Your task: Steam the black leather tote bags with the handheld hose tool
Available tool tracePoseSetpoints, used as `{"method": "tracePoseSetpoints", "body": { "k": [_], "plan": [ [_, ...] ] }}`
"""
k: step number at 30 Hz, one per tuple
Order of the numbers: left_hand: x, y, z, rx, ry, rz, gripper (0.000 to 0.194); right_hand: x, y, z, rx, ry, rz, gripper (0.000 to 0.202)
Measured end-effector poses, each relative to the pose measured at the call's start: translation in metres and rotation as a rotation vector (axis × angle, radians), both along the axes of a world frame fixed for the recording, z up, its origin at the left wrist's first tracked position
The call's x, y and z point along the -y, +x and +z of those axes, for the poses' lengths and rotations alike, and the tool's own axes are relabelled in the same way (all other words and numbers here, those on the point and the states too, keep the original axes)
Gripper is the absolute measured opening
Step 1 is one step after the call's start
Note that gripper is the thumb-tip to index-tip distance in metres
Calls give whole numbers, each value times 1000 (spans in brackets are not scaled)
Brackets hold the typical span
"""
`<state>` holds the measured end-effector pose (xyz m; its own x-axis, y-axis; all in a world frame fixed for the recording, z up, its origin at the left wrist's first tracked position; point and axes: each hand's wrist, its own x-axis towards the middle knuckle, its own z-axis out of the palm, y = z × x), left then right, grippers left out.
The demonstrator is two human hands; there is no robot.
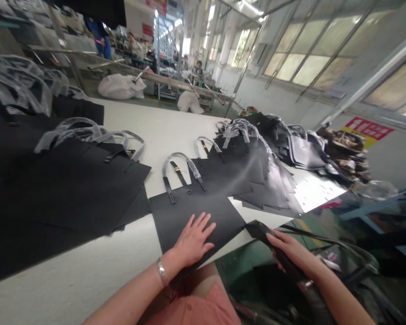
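My left hand (195, 239) lies flat with spread fingers on a black bag panel (189, 208) at the table's near edge. A looped handle (166, 174) wrapped in clear plastic and a short strap (178, 173) with a gold-coloured fitting stand out from the panel's far side. Off the table edge, my right hand (289, 249) is wrapped round a long black hand-held tool (260, 232) with a flattened tip. That tip is at the panel's right corner; whether it touches, I cannot tell. The tool's rear end runs down along my forearm.
Black panels (71, 185) with wrapped handles are stacked on the left of the white table (149, 131). More overlapping panels (237, 167) fan out on the right, with finished-looking black bags (304, 149) behind. White sacks (120, 85) lie beyond the table. Hoses or cables (345, 246) hang at lower right.
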<state>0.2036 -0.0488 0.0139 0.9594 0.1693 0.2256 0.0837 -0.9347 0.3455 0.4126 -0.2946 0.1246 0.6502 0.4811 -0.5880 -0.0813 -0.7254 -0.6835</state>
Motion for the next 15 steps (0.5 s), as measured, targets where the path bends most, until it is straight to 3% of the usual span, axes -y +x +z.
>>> {"method": "tracePoseSetpoints", "body": {
  "k": [5, 9, 15],
  "plan": [
    [-1, 0, -1, -65, -9, -56, 50, -18, 11, -10, -10, 27, 16, 57],
    [-2, -4, 3, -79, -27, -64, 51, -45, 20, -24, 114, 97, -1, 59],
    [12, -19, 9, -89, -138, -122, 55, -76, -1, -29, 211, 254, 43, 68]
  ]
}}
